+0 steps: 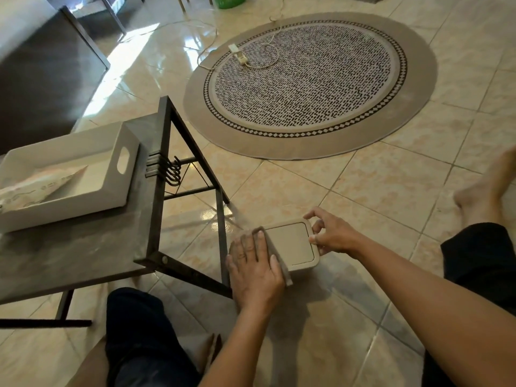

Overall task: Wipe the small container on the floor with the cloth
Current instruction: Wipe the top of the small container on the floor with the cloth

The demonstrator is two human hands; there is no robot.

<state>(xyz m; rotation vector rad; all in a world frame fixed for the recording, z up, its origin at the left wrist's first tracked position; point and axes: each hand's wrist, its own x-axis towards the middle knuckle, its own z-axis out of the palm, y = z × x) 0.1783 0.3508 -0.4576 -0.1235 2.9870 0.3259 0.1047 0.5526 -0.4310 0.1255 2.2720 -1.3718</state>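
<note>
Head view, near to far: left hand [255,268], fingers spread flat, pressing grey cloth [282,263] onto left part of small container [293,245]; right hand [332,233], pinching container's right edge between thumb and fingers; container itself, beige and lidded, on tiled floor [377,196] just right of dark table [83,247]; white tray [122,163] on table, left of container; round patterned rug [310,85] well beyond container.
</note>
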